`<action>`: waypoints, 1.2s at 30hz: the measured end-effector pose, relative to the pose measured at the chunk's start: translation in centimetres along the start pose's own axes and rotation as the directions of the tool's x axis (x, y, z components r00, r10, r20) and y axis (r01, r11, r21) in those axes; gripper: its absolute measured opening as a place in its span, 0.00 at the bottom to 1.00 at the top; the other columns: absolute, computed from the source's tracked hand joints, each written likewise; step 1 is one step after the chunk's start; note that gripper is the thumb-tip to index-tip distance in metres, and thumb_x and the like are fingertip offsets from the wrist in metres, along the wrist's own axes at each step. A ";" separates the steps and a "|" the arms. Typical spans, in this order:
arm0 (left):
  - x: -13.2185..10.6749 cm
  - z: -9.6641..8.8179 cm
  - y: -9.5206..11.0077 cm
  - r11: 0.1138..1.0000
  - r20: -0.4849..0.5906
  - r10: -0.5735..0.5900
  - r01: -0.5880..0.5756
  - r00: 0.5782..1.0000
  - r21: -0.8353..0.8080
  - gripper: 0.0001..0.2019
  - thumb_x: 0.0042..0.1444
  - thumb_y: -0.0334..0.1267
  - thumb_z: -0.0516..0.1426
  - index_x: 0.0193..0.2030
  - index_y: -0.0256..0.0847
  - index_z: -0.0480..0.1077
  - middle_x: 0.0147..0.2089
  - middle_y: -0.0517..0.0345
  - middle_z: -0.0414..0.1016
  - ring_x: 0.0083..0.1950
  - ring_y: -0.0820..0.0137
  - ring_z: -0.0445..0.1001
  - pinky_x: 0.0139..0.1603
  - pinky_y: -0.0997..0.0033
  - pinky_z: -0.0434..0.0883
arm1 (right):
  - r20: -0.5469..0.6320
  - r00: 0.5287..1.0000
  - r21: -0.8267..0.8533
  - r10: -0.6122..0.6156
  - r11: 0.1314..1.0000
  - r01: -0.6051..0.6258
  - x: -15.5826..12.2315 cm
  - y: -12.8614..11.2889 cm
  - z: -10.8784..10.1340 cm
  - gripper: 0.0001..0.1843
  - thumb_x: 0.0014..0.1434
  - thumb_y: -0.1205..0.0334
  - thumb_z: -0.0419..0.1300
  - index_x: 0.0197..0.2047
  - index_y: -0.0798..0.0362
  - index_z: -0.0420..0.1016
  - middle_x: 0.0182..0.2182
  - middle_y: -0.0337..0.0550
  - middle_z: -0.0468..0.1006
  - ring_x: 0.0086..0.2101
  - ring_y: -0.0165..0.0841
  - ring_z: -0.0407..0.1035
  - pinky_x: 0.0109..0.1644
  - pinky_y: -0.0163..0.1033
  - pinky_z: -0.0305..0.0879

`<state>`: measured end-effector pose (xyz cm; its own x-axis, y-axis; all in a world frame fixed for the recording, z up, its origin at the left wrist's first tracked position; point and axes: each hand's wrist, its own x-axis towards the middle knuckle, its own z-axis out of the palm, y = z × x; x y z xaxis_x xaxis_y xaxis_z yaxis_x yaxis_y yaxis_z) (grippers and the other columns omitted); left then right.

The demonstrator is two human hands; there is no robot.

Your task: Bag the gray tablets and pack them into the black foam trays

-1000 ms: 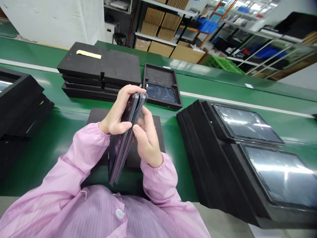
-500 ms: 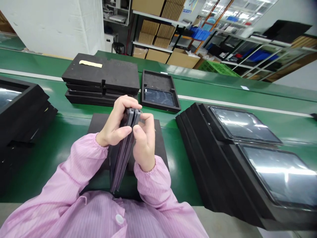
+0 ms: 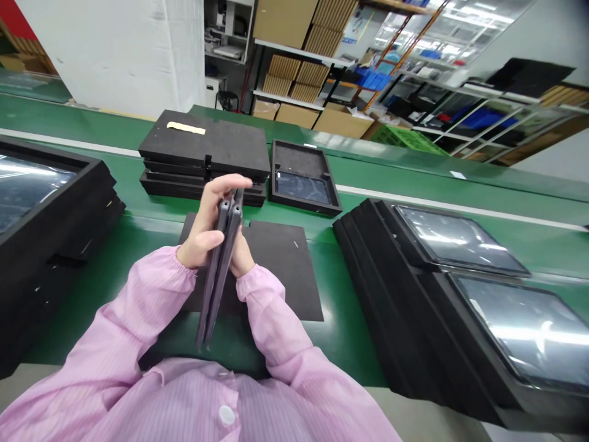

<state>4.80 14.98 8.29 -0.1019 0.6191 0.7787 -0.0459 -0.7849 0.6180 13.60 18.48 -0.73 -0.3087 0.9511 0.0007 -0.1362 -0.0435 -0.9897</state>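
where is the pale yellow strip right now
In the head view, the pale yellow strip lies left of centre on top of the flat-topped black rectangular stack, beyond the left hand.

Left hand (image 3: 202, 230) curled, right hand (image 3: 241, 254) opposite, partly hidden.

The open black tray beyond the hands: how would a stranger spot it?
Start at the long green table and find the black stack with a yellow strip on top. The tray sits just right of that stack. Unlike the stack, it shows its inside: one dark screen lies in its nearer half.
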 end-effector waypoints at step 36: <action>-13.2 -7.0 -3.4 0.461 -0.068 -0.885 0.844 0.461 -0.273 0.24 0.39 0.42 0.72 0.44 0.38 0.74 0.42 0.52 0.82 0.44 0.59 0.79 0.48 0.61 0.75 | 0.708 0.548 -0.187 -0.446 0.630 0.754 -10.4 0.2 3.1 0.12 0.63 0.59 0.61 0.27 0.48 0.68 0.28 0.36 0.82 0.28 0.30 0.75 0.33 0.38 0.73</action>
<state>-0.66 9.29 -4.80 -0.0744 0.9779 -0.1953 -0.3782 0.1535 0.9129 13.83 7.65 -0.53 -0.7747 0.3239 0.5430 -0.1430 0.7469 -0.6494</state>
